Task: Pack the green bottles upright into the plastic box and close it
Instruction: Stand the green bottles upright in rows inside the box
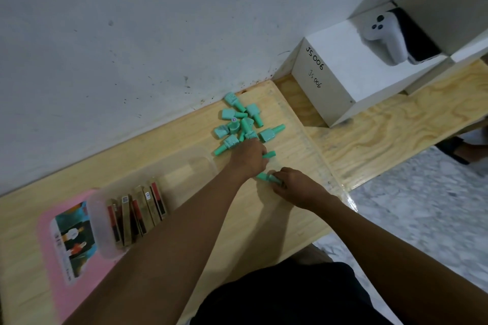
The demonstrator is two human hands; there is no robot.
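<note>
I take this as the gathering step. My left hand (249, 158) curls round one green bottle (270, 154), and my right hand (295, 188) pinches a second bottle (269, 178). Both hands are just below the pile of green bottles (243, 126), which lie on their sides at centre frame. Next I'd carry these down-left to the clear plastic box (97, 232) and stand them cap-up in its bare end, beside the slim cartons (137, 211). The bottles look small and mint green, with square bodies and long caps.

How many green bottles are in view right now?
10 visible: eight mint-green plastic bottles piled by the white wall, one in the left hand, one in the right hand. The pile overlaps, so some may be hidden.
</note>
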